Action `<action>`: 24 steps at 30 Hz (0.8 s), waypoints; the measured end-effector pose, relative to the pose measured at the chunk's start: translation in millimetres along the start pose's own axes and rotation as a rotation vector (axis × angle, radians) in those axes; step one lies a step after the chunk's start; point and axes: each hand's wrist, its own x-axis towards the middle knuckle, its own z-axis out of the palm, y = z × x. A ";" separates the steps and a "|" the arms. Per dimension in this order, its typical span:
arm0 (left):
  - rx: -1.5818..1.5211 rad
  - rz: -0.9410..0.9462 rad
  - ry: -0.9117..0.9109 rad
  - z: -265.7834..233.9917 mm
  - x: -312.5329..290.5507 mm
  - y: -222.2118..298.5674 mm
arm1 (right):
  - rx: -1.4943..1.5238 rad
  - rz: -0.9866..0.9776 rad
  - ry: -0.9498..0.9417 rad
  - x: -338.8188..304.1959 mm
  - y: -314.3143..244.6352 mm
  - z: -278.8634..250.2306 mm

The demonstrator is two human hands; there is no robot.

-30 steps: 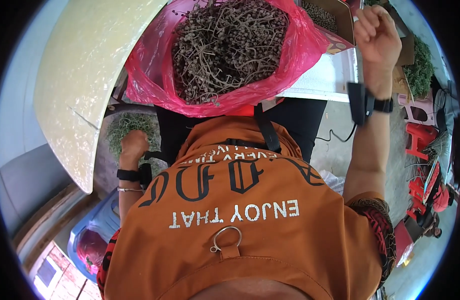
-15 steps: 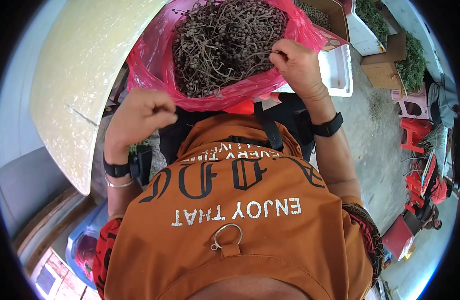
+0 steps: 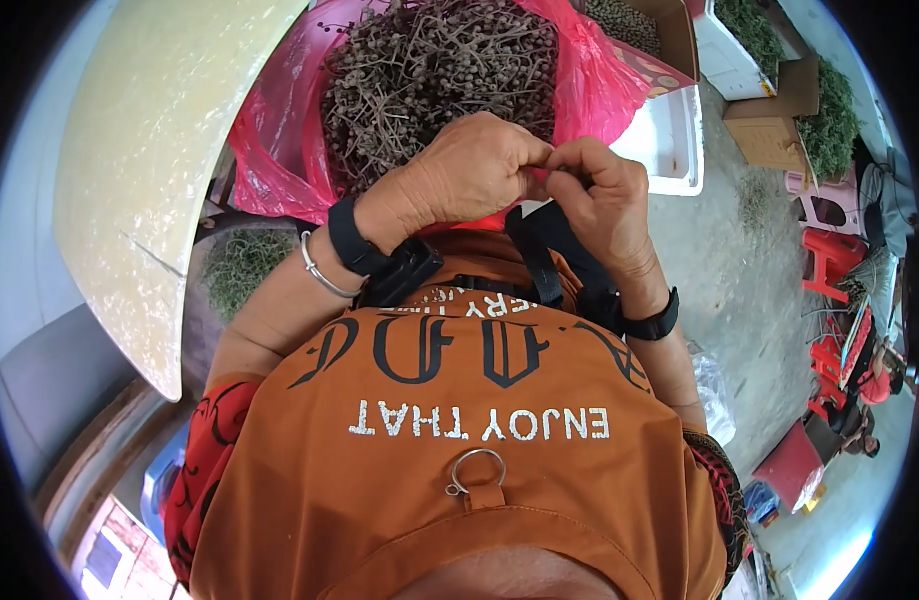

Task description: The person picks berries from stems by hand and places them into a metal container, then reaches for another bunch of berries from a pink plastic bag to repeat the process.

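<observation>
1. The dried stems (image 3: 440, 75) with small round heads lie in a tangled heap inside an open pink plastic bag (image 3: 605, 80), just in front of the person's body; what bears the bag's weight cannot be made out.
2. The left hand (image 3: 470, 170) reaches across the near side of the bag, its fingers bent toward the other hand; their tips are hidden, so I cannot tell whether they grasp anything.
3. The right hand (image 3: 610, 205) meets it at the near right of the heap, thumb and forefinger drawn together; a dark spot shows between them, but I cannot tell whether it is a plant piece or shadow.
4. Each stem is probably very light, dry and fairly stiff, more likely to snap than bend far. The heads look the most fragile part and could break off under a hard squeeze.
5. The best hold is likely a light pinch on the bare stem just below a head. The stems cross one another, so a pull on one may drag its neighbours.
6. The bag looks thin, soft and slippery; it would offer a surer hold by a gathered fold of its rim than by a flat side.
</observation>
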 end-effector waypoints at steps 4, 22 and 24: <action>-0.033 -0.017 -0.090 -9.9 -0.6 -0.1 | 0.302 0.086 -0.120 4.9 -2.6 -1.1; 0.154 0.602 -0.291 -25.0 -13.8 -10.2 | 0.950 0.012 -1.133 32.8 23.3 -46.6; 0.159 0.459 -0.203 -40.7 -23.0 -11.8 | 0.862 0.021 -1.124 30.9 20.6 -58.8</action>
